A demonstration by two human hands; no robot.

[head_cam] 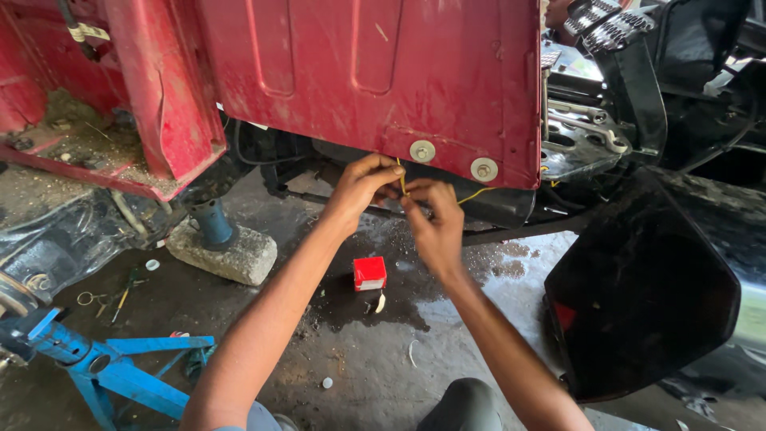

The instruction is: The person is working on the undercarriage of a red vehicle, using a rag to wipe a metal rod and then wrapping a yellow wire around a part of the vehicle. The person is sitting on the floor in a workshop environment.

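Both my hands reach up under the lower edge of a worn red metal vehicle panel (375, 88). My left hand (361, 187) pinches a thin yellow wire (401, 177) between thumb and fingers. My right hand (433, 223) holds the same wire just beside it; the wire's other end (477, 193) trails right toward the panel's corner. Two round washers with bolts (422, 151) sit on the panel right above my hands. Where the wire goes behind the panel is hidden.
A small red box (369, 273) lies on the wet, oily concrete floor below my hands. A jack post stands on a stone block (223, 251) at left. A blue metal stand (112, 367) is at lower left. A black curved body part (638, 295) leans at right.
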